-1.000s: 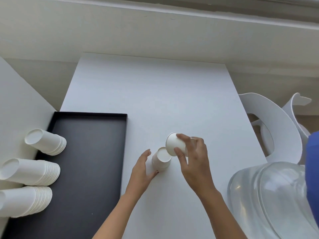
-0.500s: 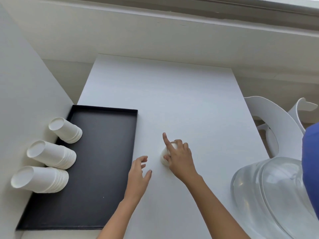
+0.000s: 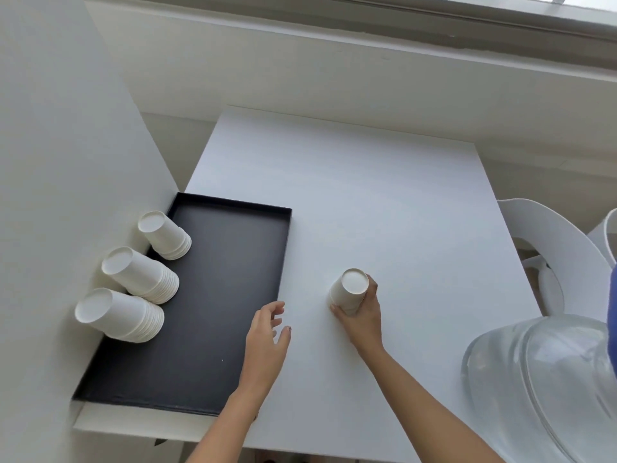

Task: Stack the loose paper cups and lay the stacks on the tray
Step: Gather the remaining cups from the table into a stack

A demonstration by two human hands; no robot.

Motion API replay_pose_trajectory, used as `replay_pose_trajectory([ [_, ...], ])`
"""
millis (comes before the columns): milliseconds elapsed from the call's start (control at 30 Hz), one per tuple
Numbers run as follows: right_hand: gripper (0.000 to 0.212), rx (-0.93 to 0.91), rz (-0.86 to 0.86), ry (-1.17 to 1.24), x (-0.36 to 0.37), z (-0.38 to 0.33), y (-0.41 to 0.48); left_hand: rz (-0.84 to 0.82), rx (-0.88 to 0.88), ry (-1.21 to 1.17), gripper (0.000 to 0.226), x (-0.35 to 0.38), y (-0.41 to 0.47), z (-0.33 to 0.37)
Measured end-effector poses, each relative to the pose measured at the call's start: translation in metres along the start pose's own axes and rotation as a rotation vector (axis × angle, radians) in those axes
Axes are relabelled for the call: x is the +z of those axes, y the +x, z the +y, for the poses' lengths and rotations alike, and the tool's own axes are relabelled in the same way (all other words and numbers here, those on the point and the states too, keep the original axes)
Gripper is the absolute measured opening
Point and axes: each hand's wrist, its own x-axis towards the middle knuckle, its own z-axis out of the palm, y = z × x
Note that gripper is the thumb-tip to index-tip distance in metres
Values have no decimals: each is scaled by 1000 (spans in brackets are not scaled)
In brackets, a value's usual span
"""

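Observation:
A short stack of white paper cups [image 3: 349, 292] stands upside down on the white table [image 3: 367, 202], right of the tray. My right hand [image 3: 362, 317] grips it from behind and below. My left hand [image 3: 267, 339] hovers open at the black tray's right edge, holding nothing. The black tray [image 3: 213, 295] lies at the table's left. Three stacks of white cups lie on their sides along its left edge: a far stack [image 3: 165, 235], a middle stack [image 3: 142, 275] and a near stack [image 3: 120, 314].
A white wall panel [image 3: 66, 162] rises just left of the tray. A clear plastic dome [image 3: 541, 379] sits at the right near corner. White chairs [image 3: 554, 252] stand past the table's right edge.
My right hand set one cup over the other and now grips the joined stack. My left hand let go and drifted toward the tray. The view shifted, so everything sits further right.

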Motion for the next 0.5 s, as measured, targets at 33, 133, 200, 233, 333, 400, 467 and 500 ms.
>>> replay_pose_trajectory([
  [33,84,-5,-3,-8,2,1,1,10,-7,-7,38,-4,-2,-1],
  [133,82,24,4,1,4,2,1,50,-27,-38,36,-13,-6,-3],
  [200,83,31,35,19,4,-2,-1,82,-35,-56,35,-19,-9,-5],
  [233,84,20,47,33,7,-6,-2,107,-38,-62,35,-24,-11,-7],
  [333,82,-31,58,81,16,-25,-6,193,-65,-95,32,-33,-15,-12],
  [400,79,-81,30,110,26,-43,-8,261,-94,-123,30,-41,-16,-16],
  [467,76,-151,-25,154,37,-63,-8,336,-126,-153,28,-48,-17,-20],
  [500,75,-186,-57,173,44,-73,-7,377,-145,-169,27,-53,-17,-22],
])
